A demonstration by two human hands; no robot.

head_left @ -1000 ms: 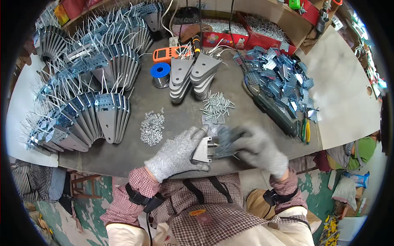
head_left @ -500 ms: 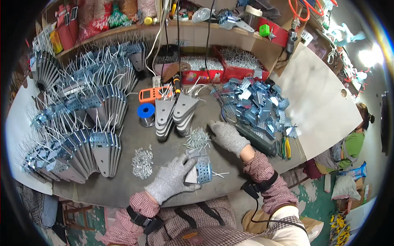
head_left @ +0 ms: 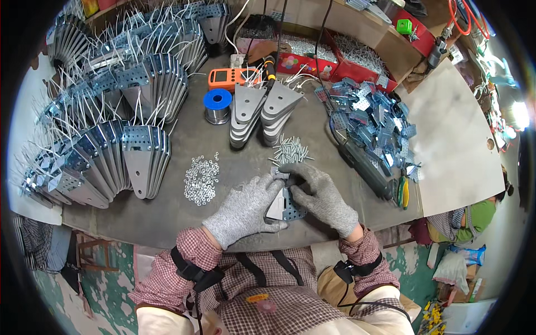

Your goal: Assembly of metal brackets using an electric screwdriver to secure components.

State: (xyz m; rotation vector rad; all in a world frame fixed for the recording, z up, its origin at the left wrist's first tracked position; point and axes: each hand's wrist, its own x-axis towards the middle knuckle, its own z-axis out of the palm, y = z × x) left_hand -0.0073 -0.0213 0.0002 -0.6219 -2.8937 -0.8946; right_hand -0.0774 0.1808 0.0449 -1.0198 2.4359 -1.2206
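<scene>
Near the table's front edge, a grey metal bracket with a bluish perforated plate lies beneath my hands. My grey-gloved left hand closes around its left side, thumb low along the edge. From the right, my gloved right hand bends over the bracket's upper end, fingertips pinched together near the left fingers. Whatever small part may be in that pinch is hidden. A heap of screws lies just beyond the fingers, and loose nuts are spread left of my left hand.
Rows of wired grey brackets fill the left side. Two bracket stacks, a solder spool and an orange meter stand mid-table. Blue perforated plates, a dark power tool and pliers lie right; red bins behind.
My right hand has come from beside the screw heap to the bracket's upper end, its fingers now pinched. My left hand stays on the bracket. The whole view has shifted.
</scene>
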